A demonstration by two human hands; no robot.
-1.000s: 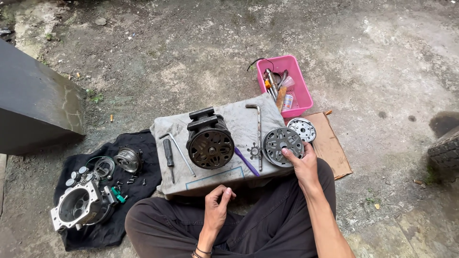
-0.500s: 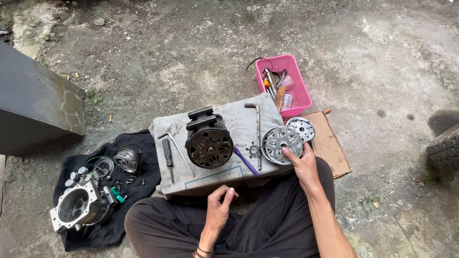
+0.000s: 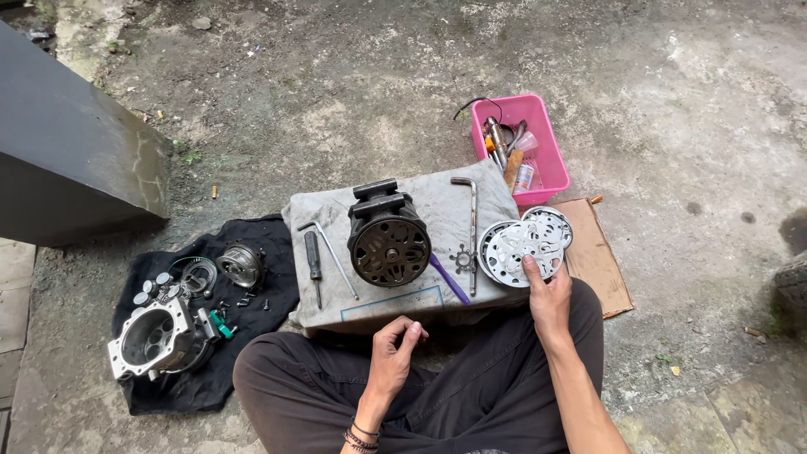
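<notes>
two hands: your right hand [image 3: 548, 296] works, your left hand [image 3: 392, 357] idles over your lap.
right hand: fingers pinched on the near rim of the perforated metal disc [image 3: 521, 245].
disc position: tilted at the right edge of the grey cloth [image 3: 437, 202], overlapping a second disc [image 3: 551, 223] on the cardboard [image 3: 601, 261].
left hand: fingers loosely curled, holding nothing.
method: lift the disc by its rim, keep it level, clear of the l-shaped wrench [image 3: 472, 227].
nearby: the black round unit [image 3: 388, 240] stands centre cloth.

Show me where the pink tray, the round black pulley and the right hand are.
pink tray [image 3: 551, 160]: head view, right wall.
round black pulley [image 3: 390, 250]: head view, front face.
right hand [image 3: 548, 294]: head view, back of hand.
</notes>
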